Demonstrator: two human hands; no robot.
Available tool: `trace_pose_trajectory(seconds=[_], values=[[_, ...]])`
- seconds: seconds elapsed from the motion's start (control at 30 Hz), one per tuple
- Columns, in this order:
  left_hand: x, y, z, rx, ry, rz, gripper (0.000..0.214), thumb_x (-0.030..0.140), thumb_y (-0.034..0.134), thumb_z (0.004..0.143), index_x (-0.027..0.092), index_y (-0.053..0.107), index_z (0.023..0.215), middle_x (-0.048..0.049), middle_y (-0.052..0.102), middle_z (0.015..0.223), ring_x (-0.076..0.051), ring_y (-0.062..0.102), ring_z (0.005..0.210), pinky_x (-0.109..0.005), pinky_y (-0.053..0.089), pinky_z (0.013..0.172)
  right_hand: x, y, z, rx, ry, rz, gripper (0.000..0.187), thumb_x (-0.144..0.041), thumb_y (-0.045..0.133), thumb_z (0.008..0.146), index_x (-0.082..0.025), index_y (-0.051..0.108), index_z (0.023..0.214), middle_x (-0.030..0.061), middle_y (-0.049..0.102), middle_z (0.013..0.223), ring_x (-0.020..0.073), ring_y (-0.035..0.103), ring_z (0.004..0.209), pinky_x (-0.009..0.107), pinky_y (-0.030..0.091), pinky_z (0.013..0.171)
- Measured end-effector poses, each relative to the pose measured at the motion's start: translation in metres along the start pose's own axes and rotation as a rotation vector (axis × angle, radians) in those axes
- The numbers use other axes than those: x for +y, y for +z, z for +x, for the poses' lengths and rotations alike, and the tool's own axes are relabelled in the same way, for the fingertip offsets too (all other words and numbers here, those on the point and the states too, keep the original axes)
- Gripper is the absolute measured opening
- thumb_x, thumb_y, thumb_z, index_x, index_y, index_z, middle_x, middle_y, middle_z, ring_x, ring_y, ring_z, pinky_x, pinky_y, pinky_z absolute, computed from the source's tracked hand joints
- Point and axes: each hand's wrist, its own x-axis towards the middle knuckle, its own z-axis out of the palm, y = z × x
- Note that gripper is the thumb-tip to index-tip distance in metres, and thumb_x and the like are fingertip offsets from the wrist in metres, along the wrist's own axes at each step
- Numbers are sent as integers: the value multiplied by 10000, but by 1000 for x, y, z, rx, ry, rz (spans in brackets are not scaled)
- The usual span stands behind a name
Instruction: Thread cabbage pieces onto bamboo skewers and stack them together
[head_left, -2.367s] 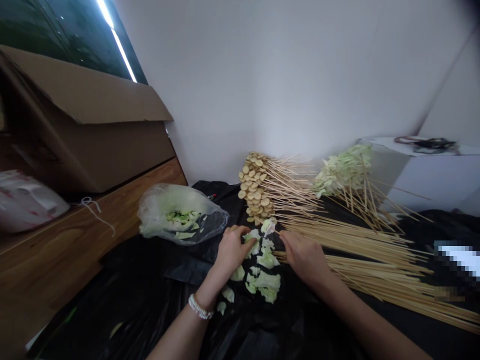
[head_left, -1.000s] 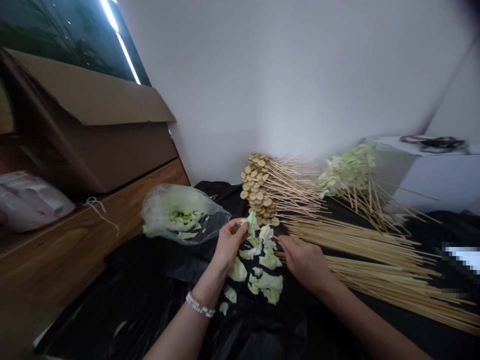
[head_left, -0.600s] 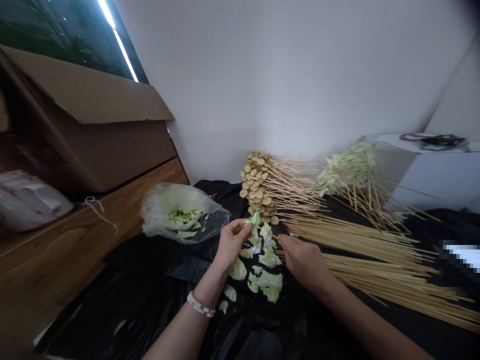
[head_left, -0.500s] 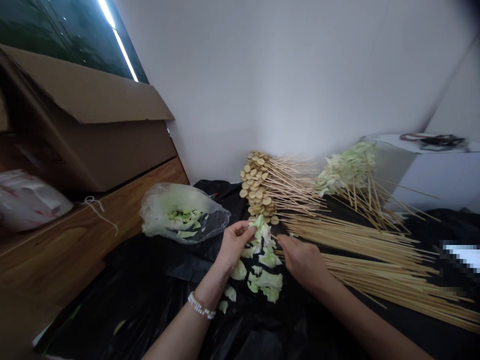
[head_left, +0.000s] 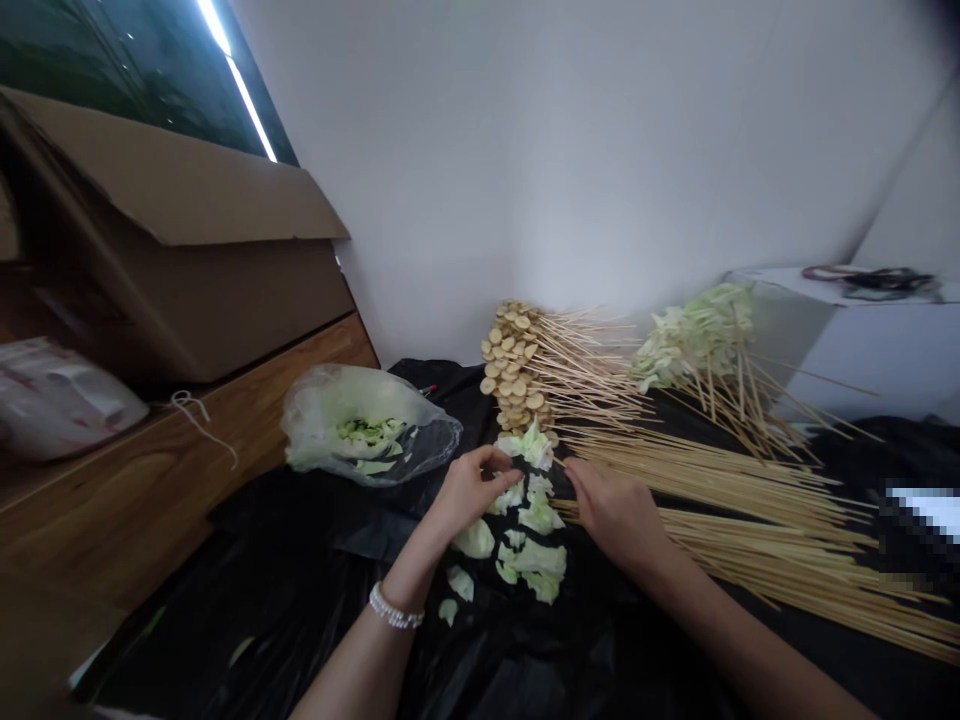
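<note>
Loose pale green cabbage pieces (head_left: 529, 556) lie scattered on black plastic sheeting (head_left: 315, 600) between my hands. My left hand (head_left: 469, 490), with a pearl bracelet at the wrist, has its fingers curled down onto a cabbage piece at the pile's left edge. My right hand (head_left: 613, 505) is closed on a bamboo skewer; threaded cabbage (head_left: 531, 444) sits on its tip just above the pile. A big heap of bare skewers (head_left: 750, 520) stretches away to the right of my right hand.
A clear plastic bag of cabbage (head_left: 364, 436) lies left of the pile. Finished skewers of round tan slices (head_left: 516, 365) and of cabbage (head_left: 694, 335) are stacked by the wall. A cardboard box (head_left: 172, 260) stands on a wooden ledge (head_left: 150, 480) at left.
My left hand lifted a cabbage piece up to the skewer tip, then dropped back down to the pile. The threaded cabbage now sits on the skewer my right hand holds.
</note>
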Motion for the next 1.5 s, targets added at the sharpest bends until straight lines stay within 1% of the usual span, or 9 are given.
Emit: trace_pose_trajectory(seconds=[0.1, 0.23, 0.33, 0.4, 0.6, 0.83, 0.97, 1.33, 1.5], values=[[1, -7, -4, -84, 6, 148, 244, 413, 761, 633, 195, 730, 738, -51, 720, 785, -200, 627, 716, -251, 444, 624, 0, 0, 0, 7, -11, 18, 253, -175, 400, 936, -168, 650, 972, 50, 678, 782, 137, 602, 701, 240, 347, 617], [0, -17, -6, -132, 31, 256, 252, 326, 815, 512, 222, 746, 731, -24, 708, 772, -205, 606, 729, -251, 422, 641, -2, 0, 0, -9, -6, 20, 254, -154, 397, 921, -177, 650, 923, 43, 678, 774, 140, 595, 686, 246, 342, 613], [-2, -21, -4, -151, 1, 288, 146, 308, 773, 571, 216, 731, 675, -16, 698, 737, -183, 588, 695, -243, 409, 630, -3, 0, 0, -32, 0, 22, 255, -152, 398, 920, -177, 651, 929, 48, 684, 794, 141, 604, 710, 240, 350, 622], [-2, -21, -2, -117, -7, 236, 133, 329, 730, 636, 201, 709, 663, -11, 681, 697, -161, 568, 647, -234, 402, 600, -3, 0, 0, -31, 3, 21, 258, -162, 396, 926, -179, 652, 956, 51, 687, 807, 140, 608, 720, 235, 354, 623], [-3, -12, 7, 196, -97, -171, 278, 446, 690, 694, 187, 594, 727, 14, 587, 612, -142, 546, 586, -240, 478, 546, -2, 0, 0, -8, -8, 19, 264, -190, 394, 947, -178, 657, 976, 48, 693, 810, 140, 618, 717, 232, 358, 622], [3, -6, 8, 234, -165, -575, 408, 414, 797, 596, 152, 603, 843, -18, 672, 760, -132, 628, 705, -299, 552, 729, -6, 0, -2, -25, -46, 13, 258, -179, 413, 933, -185, 659, 1011, 41, 697, 833, 128, 618, 663, 232, 359, 584], [2, -2, 7, 189, -146, -579, 402, 304, 821, 562, 139, 654, 888, -59, 717, 852, -156, 661, 759, -295, 533, 766, -7, 1, -2, -43, -42, 8, 261, -172, 416, 925, -187, 661, 1014, 45, 697, 846, 132, 624, 693, 228, 370, 592], [2, 9, 9, 245, -38, -562, 320, 232, 798, 567, 146, 684, 853, -69, 745, 838, -210, 696, 838, -345, 528, 849, -10, -2, -2, -107, -34, 8, 271, -165, 402, 931, -191, 661, 1006, 38, 690, 817, 140, 629, 719, 239, 340, 577], [-1, 10, 7, 256, -12, -444, 298, 258, 753, 656, 156, 723, 934, -92, 746, 963, -241, 692, 906, -372, 524, 877, -11, -3, -2, -141, -8, -1, 257, -177, 406, 936, -198, 656, 988, 31, 687, 811, 146, 632, 712, 258, 305, 553]])
